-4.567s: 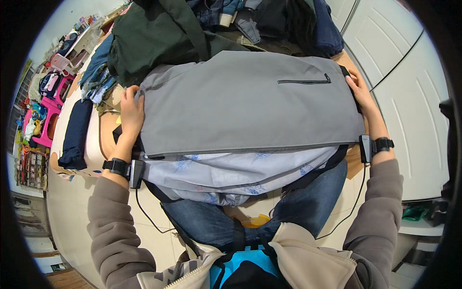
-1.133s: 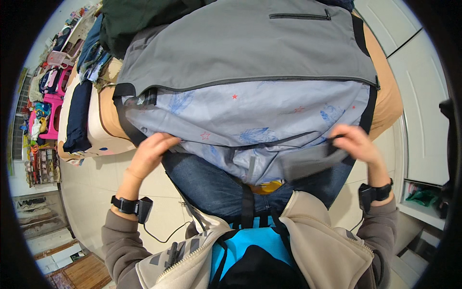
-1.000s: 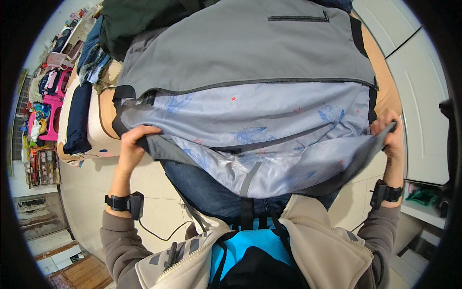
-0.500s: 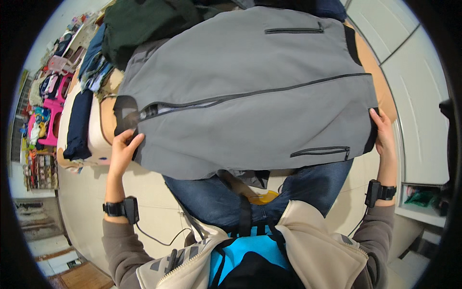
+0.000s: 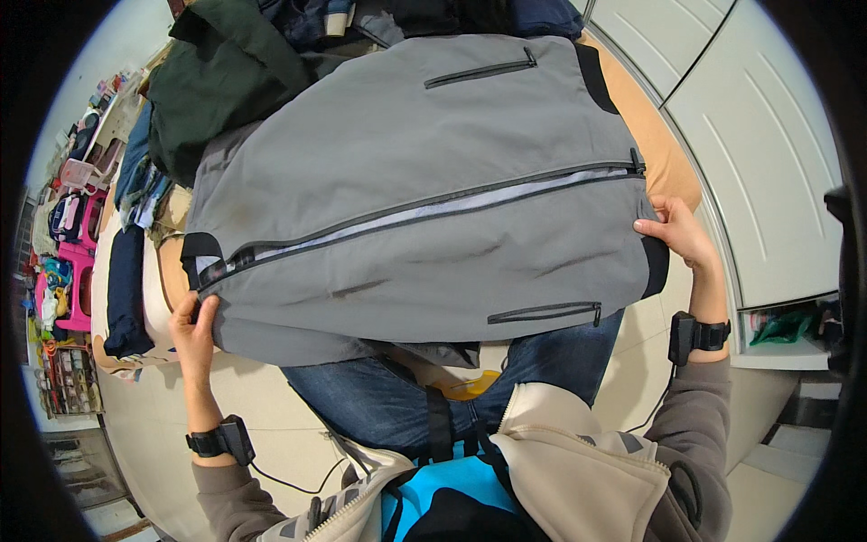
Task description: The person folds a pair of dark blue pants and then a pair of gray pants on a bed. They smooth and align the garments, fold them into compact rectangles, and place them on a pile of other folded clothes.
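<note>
Pinching the grey zip-front fabric jacket [image 5: 388, 149], mid-frame and now nearly closed, my left hand [image 5: 195, 332] and right hand [image 5: 679, 233] apart

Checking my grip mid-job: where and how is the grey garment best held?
Probably by both ends of its near front panel, pinched from left and right: the grey garment lies spread sideways, collar left and black hem edge right, leaving thin edges exposed.

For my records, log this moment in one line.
left hand: grips grey jacket, left end; right hand: grips right end; front: unzipped
</note>
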The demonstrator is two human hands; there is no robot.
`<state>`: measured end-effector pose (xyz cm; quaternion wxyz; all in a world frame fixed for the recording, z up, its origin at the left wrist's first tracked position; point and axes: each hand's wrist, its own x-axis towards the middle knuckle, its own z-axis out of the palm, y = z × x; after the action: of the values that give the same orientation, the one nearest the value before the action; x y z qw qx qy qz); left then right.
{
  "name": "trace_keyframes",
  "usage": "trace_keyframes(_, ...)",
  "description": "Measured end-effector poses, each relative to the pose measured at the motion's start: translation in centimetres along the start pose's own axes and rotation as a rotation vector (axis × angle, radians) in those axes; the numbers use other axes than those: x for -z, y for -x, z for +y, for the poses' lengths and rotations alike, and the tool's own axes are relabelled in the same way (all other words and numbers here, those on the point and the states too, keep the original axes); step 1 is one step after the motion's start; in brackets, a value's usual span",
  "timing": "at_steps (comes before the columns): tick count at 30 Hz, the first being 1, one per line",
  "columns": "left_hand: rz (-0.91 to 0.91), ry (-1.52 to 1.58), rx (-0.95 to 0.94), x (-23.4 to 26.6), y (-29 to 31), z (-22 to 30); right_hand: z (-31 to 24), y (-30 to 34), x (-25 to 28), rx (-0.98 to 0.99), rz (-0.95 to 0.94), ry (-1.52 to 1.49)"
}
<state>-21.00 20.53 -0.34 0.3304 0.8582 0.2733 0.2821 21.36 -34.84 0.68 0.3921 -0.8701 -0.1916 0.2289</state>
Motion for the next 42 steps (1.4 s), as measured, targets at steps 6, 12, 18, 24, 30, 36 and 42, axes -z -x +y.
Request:
trace_keyframes(6,0.188,-0.048,-0.116,0.3,-2.1,0.6,0.4,0.8,0.7,0.167,0.069,-0.267)
trace_keyframes(12,0.192,-0.119,-0.023,-0.7,-4.4,0.4,0.4,-1.0,0.7,0.102,0.261,-0.163)
trace_keyframes(18,-0.01,0.032,0.082,-3.4,-4.8,-1.6,1.5,-3.7,-1.3,0.071,0.462,-0.172)
trace_keyframes(24,0.0,0.107,0.036,-3.3,-4.1,-1.8,3.0,-4.3,-1.0,0.179,0.555,-0.144)
trace_keyframes(30,0.21,-0.323,-0.1,-3.8,-2.7,-0.6,-0.9,-4.0,-2.3,0.365,0.851,0.229)
trace_keyframes(36,0.128,-0.557,-0.484,-6.0,-1.8,2.6,-8.4,1.9,-12.4,1.131,0.479,0.16)
trace_keyframes(42,0.153,-0.567,-0.413,-8.0,-0.5,3.8,-6.4,4.2,-26.5,0.96,-0.939,0.601)
